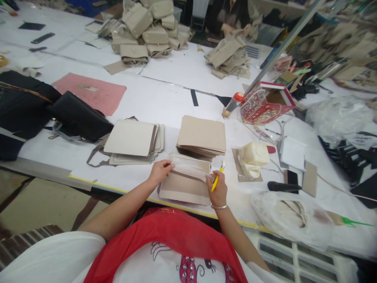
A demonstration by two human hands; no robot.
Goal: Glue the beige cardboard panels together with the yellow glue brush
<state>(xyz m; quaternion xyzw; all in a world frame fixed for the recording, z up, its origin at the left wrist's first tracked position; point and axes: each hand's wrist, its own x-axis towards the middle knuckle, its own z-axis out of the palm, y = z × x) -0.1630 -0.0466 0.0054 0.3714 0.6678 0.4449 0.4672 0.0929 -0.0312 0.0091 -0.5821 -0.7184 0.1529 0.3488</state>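
A stack of beige panels (185, 190) lies at the table's front edge, right before me. My left hand (161, 171) pinches the upper left side of a thin beige sheet (190, 171) above the stack. At the sheet's right side is my right hand (217, 188), closed round a yellow brush (217, 179) whose pale bristles point up; its fingertips touch the sheet's edge. Just behind stands a pile of plain beige boards (201, 133). To the left lies another pile of pale, round-cornered panels (129, 137) with a brown strap.
A black bag (81, 117) and pink sheet (94, 92) lie left. On the right are a cream block (253, 153), a black phone (291, 181), a plastic bag (291, 216) and a red patterned box (265, 104) beside a slanted metal pole (285, 45). Beige bags (147, 29) are heaped behind.
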